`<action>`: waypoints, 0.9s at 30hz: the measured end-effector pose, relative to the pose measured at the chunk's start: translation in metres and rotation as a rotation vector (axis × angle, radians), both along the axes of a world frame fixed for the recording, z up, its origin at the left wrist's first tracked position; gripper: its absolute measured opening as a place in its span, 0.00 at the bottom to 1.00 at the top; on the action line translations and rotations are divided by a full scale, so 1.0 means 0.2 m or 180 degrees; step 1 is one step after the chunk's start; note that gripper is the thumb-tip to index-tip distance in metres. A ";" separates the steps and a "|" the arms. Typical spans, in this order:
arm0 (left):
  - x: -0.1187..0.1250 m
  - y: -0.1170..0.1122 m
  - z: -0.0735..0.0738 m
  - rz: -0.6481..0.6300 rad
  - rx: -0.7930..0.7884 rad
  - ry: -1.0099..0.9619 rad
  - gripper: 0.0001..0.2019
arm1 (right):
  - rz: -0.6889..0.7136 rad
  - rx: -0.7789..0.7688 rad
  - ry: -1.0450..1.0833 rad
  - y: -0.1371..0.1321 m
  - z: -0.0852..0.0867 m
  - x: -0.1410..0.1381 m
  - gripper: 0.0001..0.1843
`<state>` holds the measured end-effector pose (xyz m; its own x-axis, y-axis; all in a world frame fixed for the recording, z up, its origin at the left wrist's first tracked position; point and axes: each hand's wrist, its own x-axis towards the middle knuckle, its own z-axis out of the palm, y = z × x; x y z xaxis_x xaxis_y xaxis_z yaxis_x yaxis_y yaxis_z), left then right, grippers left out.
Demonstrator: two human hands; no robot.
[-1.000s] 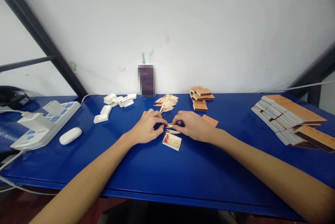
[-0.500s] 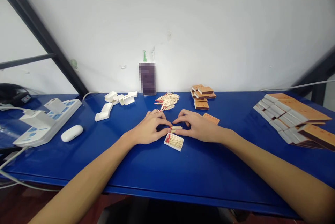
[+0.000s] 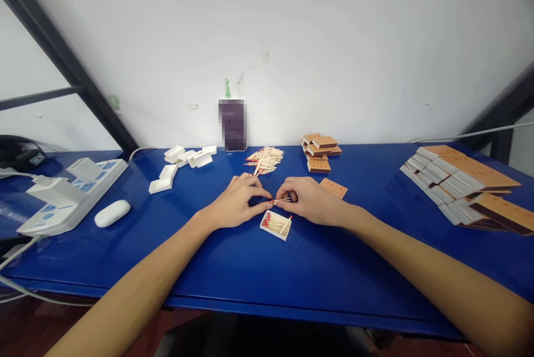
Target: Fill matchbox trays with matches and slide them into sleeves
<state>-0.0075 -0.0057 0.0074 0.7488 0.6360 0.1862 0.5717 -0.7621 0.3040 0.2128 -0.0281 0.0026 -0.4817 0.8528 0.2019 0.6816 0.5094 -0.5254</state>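
Note:
My left hand point(image 3: 237, 204) and my right hand point(image 3: 308, 201) meet at the middle of the blue table point(image 3: 250, 268). Both pinch a small bundle of red-tipped matches point(image 3: 280, 200) between their fingertips. Just below the hands lies an open white matchbox tray point(image 3: 276, 224) with matches in it; one match lies crosswise at its right side. A loose pile of matches point(image 3: 265, 159) lies behind the hands. A flat orange sleeve point(image 3: 334, 187) rests beside my right hand.
Several empty white trays point(image 3: 183, 161) lie at the back left, orange matchboxes point(image 3: 319, 152) at the back centre, stacked box sleeves point(image 3: 463, 184) at the right. A power strip point(image 3: 67, 193) and white earbud case point(image 3: 112, 213) sit at the left.
The bundle between my fingertips has thinned, and one match now lies across the right side of the tray. Both hands stayed in place above the tray.

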 end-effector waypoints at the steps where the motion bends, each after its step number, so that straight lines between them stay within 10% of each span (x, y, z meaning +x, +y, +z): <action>1: 0.00 0.00 0.00 0.0004 0.0001 0.0015 0.14 | -0.0018 0.0006 -0.0026 0.00 0.00 0.00 0.07; 8: 0.01 -0.04 0.03 0.0082 0.0178 -0.0361 0.13 | -0.0088 0.0127 -0.0272 0.01 -0.01 0.02 0.03; 16: 0.10 -0.18 0.05 -0.0860 0.0134 -0.0020 0.20 | -0.0049 0.0038 -0.0288 0.02 0.02 0.05 0.05; 27: 0.07 -0.12 0.04 -0.0548 0.0111 -0.0141 0.11 | -0.0205 0.0249 -0.0773 0.00 0.03 0.07 0.05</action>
